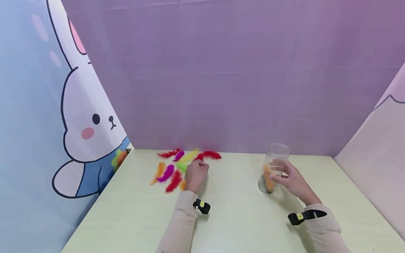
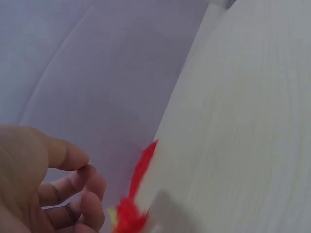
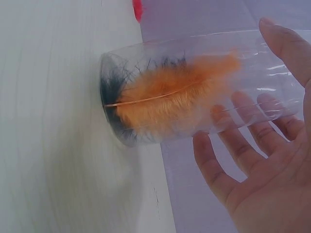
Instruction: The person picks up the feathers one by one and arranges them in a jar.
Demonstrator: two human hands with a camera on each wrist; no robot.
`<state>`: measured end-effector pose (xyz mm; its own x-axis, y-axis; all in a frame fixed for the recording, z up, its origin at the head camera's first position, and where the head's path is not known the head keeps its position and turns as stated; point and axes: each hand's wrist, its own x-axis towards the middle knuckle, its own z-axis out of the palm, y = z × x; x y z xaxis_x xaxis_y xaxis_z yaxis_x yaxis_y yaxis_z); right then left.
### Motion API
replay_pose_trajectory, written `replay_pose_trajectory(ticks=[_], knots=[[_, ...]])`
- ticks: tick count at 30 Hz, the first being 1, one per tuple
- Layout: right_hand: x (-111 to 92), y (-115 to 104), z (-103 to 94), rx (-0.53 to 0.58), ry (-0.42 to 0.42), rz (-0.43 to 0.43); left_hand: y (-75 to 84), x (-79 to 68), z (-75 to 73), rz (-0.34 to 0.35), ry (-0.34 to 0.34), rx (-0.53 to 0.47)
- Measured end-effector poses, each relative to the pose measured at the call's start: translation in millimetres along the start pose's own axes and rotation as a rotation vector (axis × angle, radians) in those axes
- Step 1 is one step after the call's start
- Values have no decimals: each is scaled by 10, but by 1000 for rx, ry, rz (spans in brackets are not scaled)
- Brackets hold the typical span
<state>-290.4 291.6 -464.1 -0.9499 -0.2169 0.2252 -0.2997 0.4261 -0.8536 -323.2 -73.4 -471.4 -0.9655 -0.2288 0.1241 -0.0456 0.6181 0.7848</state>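
A clear cylindrical jar (image 1: 279,150) stands at the right with its mouth up. My right hand (image 1: 292,181) holds it round the side, thumb on one side and fingers on the other. Inside the jar are an orange feather (image 3: 170,94) and dark feathery stuff (image 3: 114,90) at the bottom. At the left lie several coloured feathers. My left hand (image 1: 195,174) is over their right edge, fingers loosely curled, with nothing visible between thumb and fingertips. A red feather (image 2: 141,170) lies just beyond those fingers, and a green feather (image 1: 181,166) beside the hand is partly hidden.
Other feathers spread leftward: a yellow one (image 1: 190,156), a purple one (image 1: 166,173), a red one (image 1: 173,181) and an orange one (image 1: 159,172). The pale table (image 1: 234,211) meets a purple backdrop (image 1: 234,88) behind. A rabbit-print cloth (image 1: 85,119) hangs at the left.
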Motion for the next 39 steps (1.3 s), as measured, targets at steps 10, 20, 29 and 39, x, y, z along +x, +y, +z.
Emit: replay_pose_trajectory(ticks=[10, 20, 29, 39], knots=[[39, 23, 23, 11, -2, -5, -196, 61, -220, -106, -6, 116], [39, 22, 32, 17, -5, 3, -224, 63, -210, -146, -66, 254], [37, 15, 55, 22, -5, 4, -218, 49, -122, -104, -32, 291], [29, 8, 48, 8, -7, 17, -229, 79, -121, -42, -2, 235]])
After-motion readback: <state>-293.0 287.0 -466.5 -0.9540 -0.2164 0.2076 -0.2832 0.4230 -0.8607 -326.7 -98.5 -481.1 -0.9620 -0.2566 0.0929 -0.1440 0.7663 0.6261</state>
